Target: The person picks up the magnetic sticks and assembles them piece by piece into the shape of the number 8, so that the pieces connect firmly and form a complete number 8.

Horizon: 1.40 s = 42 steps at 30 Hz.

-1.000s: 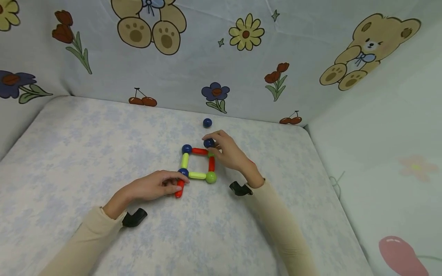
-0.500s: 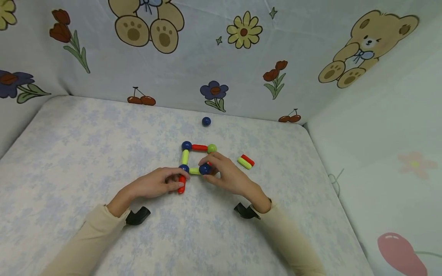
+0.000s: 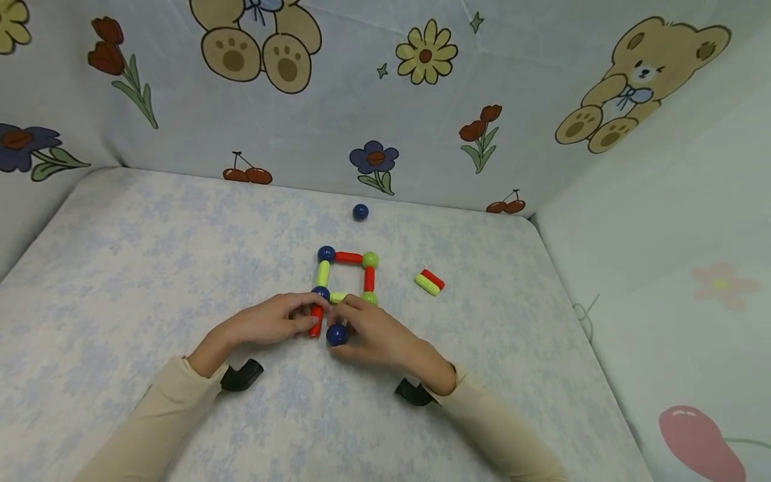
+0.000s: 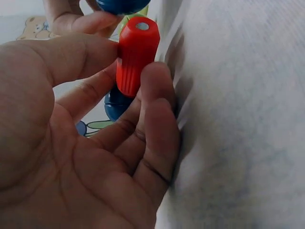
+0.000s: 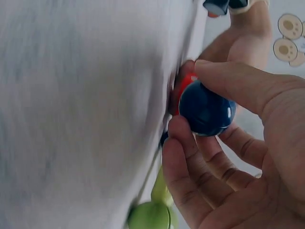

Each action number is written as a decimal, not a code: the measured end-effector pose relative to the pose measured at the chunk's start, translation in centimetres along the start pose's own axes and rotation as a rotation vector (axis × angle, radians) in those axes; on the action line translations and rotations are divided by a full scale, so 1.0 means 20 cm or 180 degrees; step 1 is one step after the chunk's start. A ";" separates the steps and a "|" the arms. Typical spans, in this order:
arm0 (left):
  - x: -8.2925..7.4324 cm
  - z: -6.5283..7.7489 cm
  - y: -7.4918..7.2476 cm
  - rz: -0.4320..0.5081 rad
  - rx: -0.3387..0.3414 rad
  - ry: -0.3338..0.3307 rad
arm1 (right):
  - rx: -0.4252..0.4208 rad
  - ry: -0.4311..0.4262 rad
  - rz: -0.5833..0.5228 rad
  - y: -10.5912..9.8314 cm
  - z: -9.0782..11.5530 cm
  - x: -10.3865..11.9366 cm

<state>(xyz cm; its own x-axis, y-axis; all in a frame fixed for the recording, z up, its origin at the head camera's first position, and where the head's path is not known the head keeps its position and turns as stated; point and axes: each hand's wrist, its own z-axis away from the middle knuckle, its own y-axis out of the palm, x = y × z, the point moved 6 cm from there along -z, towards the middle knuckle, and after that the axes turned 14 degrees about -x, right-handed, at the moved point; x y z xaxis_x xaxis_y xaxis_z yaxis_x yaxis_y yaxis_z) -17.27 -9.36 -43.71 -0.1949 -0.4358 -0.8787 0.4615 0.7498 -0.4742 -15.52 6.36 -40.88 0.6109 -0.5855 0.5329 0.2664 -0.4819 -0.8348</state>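
My left hand [image 3: 268, 323] pinches a red magnetic rod [image 4: 138, 57] between thumb and fingers. One end of that rod meets a blue ball [image 3: 321, 292] at the near left corner of a square of rods and balls; its free end shows a silver tip in the left wrist view. My right hand [image 3: 385, 333] holds another blue ball [image 5: 207, 109] with thumb and fingertips, close beside the red rod. The square has a blue ball [image 3: 326, 254] at its far left corner, a green ball [image 3: 370, 260] at far right and a partly covered green ball [image 3: 370, 298] at near right.
A loose blue ball [image 3: 360, 212] lies near the back edge of the table. To the right of the square, a yellow-green rod [image 3: 427, 284] and a red rod [image 3: 434, 278] lie side by side. A patterned cloth [image 3: 313, 134] stands behind the table.
My right hand has carried the blue ball from the square's far right corner toward me and leftward, to the red rod. The left hand keeps its grip on the rod.
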 end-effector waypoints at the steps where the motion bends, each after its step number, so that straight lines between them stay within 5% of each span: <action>1: 0.00 0.00 0.00 -0.0005 0.0006 0.0006 | 0.0000 -0.0020 0.0030 0.01 0.00 0.01; 17: 0.01 0.00 0.01 0.0048 0.0061 0.0075 | 0.0195 -0.0121 0.0209 0.10 0.00 0.08; 26: 0.02 0.00 0.02 0.0035 0.0070 0.0090 | 0.0052 -0.0511 0.0517 0.10 -0.01 0.12; 42: 0.03 0.00 0.01 0.0053 0.0153 0.0065 | -0.0120 -0.0518 0.0503 0.05 0.01 0.11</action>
<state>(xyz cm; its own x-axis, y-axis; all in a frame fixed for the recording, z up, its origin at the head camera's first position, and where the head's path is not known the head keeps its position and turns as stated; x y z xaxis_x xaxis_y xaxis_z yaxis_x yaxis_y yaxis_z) -17.34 -9.47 -44.31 -0.2041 -0.4128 -0.8876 0.5057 0.7319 -0.4567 -13.73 4.77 -40.58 0.7558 -0.5443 0.3640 0.1316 -0.4183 -0.8988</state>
